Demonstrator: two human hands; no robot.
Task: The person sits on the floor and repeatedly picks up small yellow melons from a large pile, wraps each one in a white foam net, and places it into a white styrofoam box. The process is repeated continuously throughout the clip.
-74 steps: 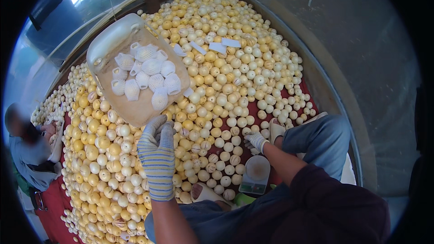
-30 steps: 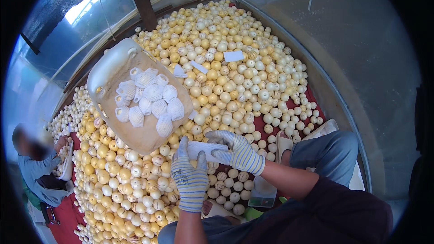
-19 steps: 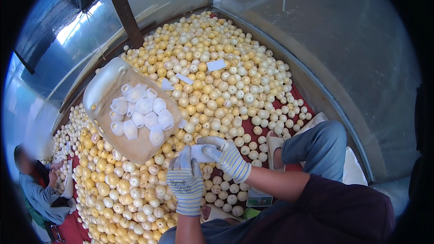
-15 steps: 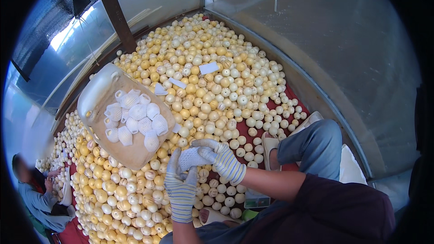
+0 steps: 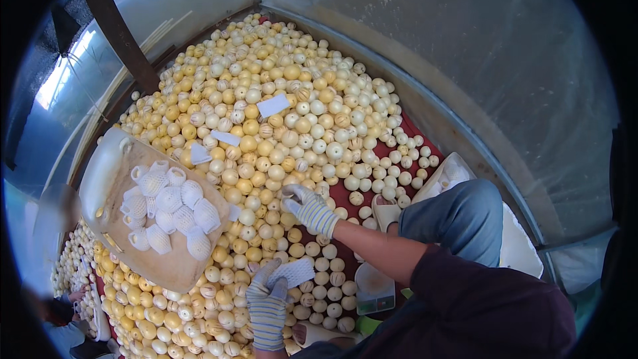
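Note:
My left hand (image 5: 267, 306), in a striped knit glove, is closed on a flat white foam net sleeve (image 5: 294, 273) low over the pile. Farther forward, my right hand (image 5: 311, 211) in a matching glove reaches over the round fruits (image 5: 302, 139). Its fingers are half curled and apart, with no fruit visible between them. The fruits are cream to yellow, some with brownish streaks, and look like pepino melons. To the left, a tan board-like tray (image 5: 133, 159) with a white raised end carries several fruits in white foam net sleeves (image 5: 169, 199).
Loose flat white sleeves (image 5: 273, 105) lie on the pile. A small scale (image 5: 375, 286) stands by my leg on red cloth (image 5: 340, 194). A white container (image 5: 518, 246) is at my right. Translucent walls (image 5: 452, 46) enclose the heap; another person (image 5: 66, 329) sits far left.
My hands have come apart. The right hand has let go of the sleeve and opened over the fruits; the left keeps the sleeve, lower down. The view has shifted, moving the tray leftward.

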